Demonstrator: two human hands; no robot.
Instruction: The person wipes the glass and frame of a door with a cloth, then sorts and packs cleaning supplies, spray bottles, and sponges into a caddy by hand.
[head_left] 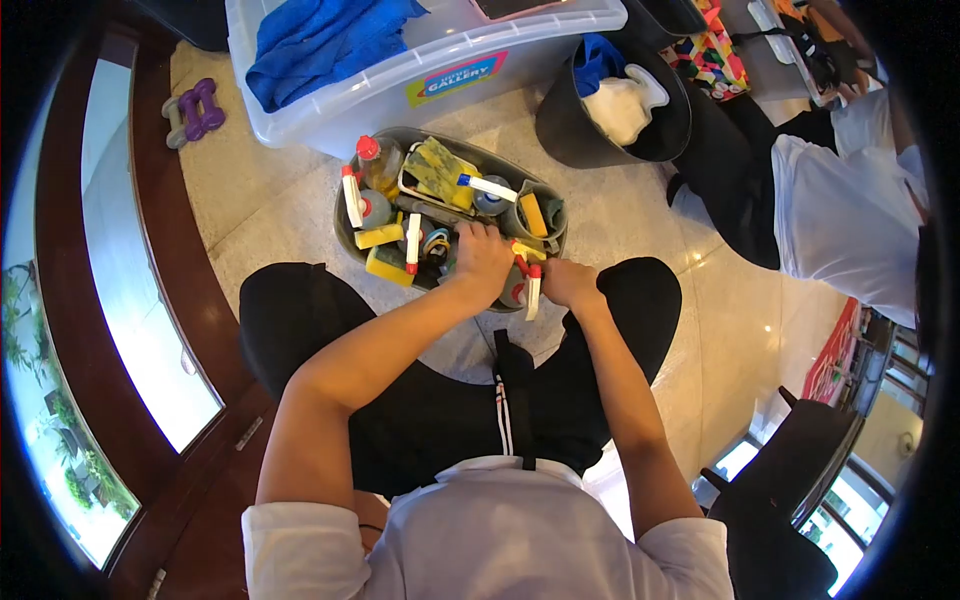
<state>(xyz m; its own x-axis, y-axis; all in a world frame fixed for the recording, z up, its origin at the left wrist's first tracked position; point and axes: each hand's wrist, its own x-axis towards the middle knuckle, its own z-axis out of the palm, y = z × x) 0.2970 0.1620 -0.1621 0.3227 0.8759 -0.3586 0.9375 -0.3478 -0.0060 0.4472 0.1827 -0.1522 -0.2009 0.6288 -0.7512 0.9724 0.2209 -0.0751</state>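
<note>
A grey oval tub (347,232) stands on the floor between my knees, packed with spray bottles, sponges and cloths. My left hand (482,262) reaches into its middle, fingers bent down among the items; what they hold, if anything, is hidden. At the tub's right edge my right hand (571,284) has its fingers curled beside a red and white spray head (533,290). Yellow sponges (379,236) lie at the left side. A bottle with a red cap (368,148) stands at the back left, and a green-yellow scouring cloth (436,172) rests in a white tray behind my left hand.
Beyond the tub is a large clear plastic box (350,105) with a blue cloth (325,45). A black bucket (560,125) holding cloths stands at the back right. Another person (850,210) sits at the right. Dumbbells (203,108) lie near the door frame at the left.
</note>
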